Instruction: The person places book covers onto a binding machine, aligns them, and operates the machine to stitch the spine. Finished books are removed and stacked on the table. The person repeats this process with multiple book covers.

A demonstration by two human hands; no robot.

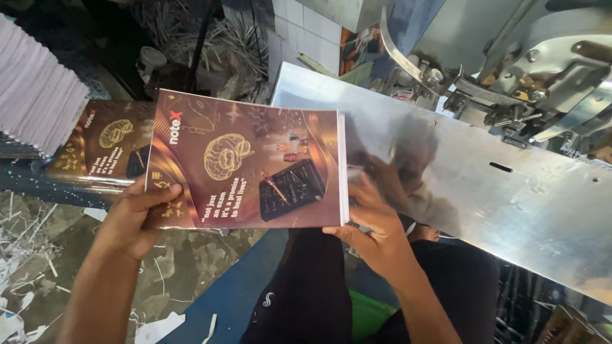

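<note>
I hold a notebook (245,162) with a glossy brown cover, printed with a gold brain and a dark calculator, flat in front of me. My left hand (131,216) grips its left edge, thumb on the cover. On the right page edge sits my right hand (373,226), fingers curled around the white pages. The notebook's right end lies at the near edge of a shiny metal machine plate (510,191).
A stack of same-covered notebooks (108,146) lies to the left, with a pile of white page blocks (35,95) beyond it. The machine head (529,70) stands at upper right. Paper scraps (25,255) litter the floor. My dark trousers (306,293) are below.
</note>
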